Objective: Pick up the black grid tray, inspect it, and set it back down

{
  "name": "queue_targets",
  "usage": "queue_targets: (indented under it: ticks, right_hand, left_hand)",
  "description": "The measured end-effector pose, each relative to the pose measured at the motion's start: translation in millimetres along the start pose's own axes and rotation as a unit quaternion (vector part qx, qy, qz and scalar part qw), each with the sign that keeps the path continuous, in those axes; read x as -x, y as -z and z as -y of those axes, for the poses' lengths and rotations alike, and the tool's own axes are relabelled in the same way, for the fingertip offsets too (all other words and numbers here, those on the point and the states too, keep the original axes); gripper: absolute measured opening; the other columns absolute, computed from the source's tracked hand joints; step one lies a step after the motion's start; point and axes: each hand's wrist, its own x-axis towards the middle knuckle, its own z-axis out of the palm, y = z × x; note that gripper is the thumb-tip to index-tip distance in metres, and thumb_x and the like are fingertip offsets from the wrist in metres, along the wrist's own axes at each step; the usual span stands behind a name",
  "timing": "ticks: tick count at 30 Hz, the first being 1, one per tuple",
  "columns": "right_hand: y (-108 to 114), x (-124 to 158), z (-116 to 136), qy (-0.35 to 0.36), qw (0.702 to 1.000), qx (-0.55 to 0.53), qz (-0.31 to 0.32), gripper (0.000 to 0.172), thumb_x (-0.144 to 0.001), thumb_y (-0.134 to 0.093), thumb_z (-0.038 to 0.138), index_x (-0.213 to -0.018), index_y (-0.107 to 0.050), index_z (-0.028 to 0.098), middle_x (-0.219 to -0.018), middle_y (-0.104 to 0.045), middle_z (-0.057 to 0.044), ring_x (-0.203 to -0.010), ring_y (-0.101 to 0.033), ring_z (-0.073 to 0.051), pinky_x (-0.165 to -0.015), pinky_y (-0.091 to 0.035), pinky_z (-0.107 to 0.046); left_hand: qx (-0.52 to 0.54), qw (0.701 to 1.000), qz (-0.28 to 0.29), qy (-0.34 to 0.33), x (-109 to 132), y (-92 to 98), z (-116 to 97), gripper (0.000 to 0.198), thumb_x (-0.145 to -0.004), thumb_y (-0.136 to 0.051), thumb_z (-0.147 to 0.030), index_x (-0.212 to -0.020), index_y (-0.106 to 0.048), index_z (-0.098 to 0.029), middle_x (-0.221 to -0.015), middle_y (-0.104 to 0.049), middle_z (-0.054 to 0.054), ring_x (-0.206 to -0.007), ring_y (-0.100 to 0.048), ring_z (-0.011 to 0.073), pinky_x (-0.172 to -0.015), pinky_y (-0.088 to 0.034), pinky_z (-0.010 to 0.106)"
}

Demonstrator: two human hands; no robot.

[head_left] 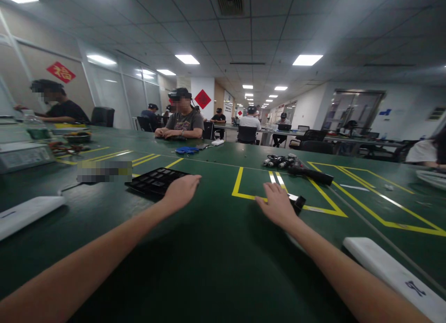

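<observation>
My left hand (181,190) reaches forward over the green table (216,248), fingers stretched out, its tips at the near edge of a black compartment tray (153,180). My right hand (277,203) lies palm down with fingers extended, resting on or just over a small black object (298,204) at the yellow tape line. Nothing shows inside either hand. Beyond the right hand lie a black handled tool (310,174) and a cluster of small metal and black parts (282,161).
White flat bars lie at the near left (26,214) and near right (393,274). Yellow tape rectangles (383,220) mark the table. A blue item (186,150) lies further back. Several people sit at the far side and at other tables; a device (21,156) stands at left.
</observation>
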Motion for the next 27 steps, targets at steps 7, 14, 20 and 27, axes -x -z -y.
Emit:
queue_targets:
  ticks: [7, 14, 20, 27]
  right_hand:
    - [-19, 30, 46, 0.142, 0.971, -0.14, 0.131, 0.059, -0.082, -0.032, 0.055, -0.126, -0.044, 0.017, -0.135, -0.039, -0.012, -0.126, -0.029, -0.029, -0.103, -0.016, -0.051]
    - [-4, -3, -12, 0.043, 0.999, 0.021, 0.019, 0.051, -0.086, -0.029, 0.043, -0.127, -0.04, 0.013, -0.136, -0.037, -0.013, -0.127, -0.026, -0.028, -0.102, -0.018, -0.048]
    - [-8, -7, -67, -0.1, 0.986, 0.119, 0.057, 0.043, -0.084, -0.031, 0.039, -0.114, -0.049, 0.014, -0.118, -0.052, -0.015, -0.113, -0.041, -0.032, -0.09, -0.031, -0.05]
    - [-7, -5, -65, -0.098, 0.988, 0.108, 0.045, 0.039, -0.082, -0.036, 0.038, -0.106, -0.054, 0.013, -0.108, -0.058, -0.015, -0.103, -0.047, -0.03, -0.082, -0.038, -0.04]
  left_hand:
    - [0.084, 0.983, 0.096, -0.133, 16, -39.5, -36, 0.033, -0.085, -0.035, -0.026, -0.104, -0.06, -0.017, -0.113, -0.061, 0.008, -0.104, -0.054, 0.0195, -0.091, -0.038, 0.034]
    - [0.146, 0.951, 0.138, -0.237, 46, -3.2, -69, 0.044, -0.084, -0.041, -0.038, -0.123, -0.045, -0.019, -0.136, -0.038, 0.008, -0.126, -0.031, 0.0217, -0.102, -0.025, 0.04]
    - [0.207, 0.908, 0.232, -0.279, 65, 8.8, -98, 0.043, -0.084, -0.042, -0.037, -0.123, -0.045, -0.022, -0.132, -0.043, 0.007, -0.121, -0.037, 0.0232, -0.099, -0.03, 0.04]
    - [0.103, 0.98, 0.094, -0.145, 28, -11.8, -61, 0.032, -0.085, -0.039, -0.027, -0.111, -0.052, -0.017, -0.111, -0.051, 0.009, -0.098, -0.049, 0.0202, -0.084, -0.039, 0.035]
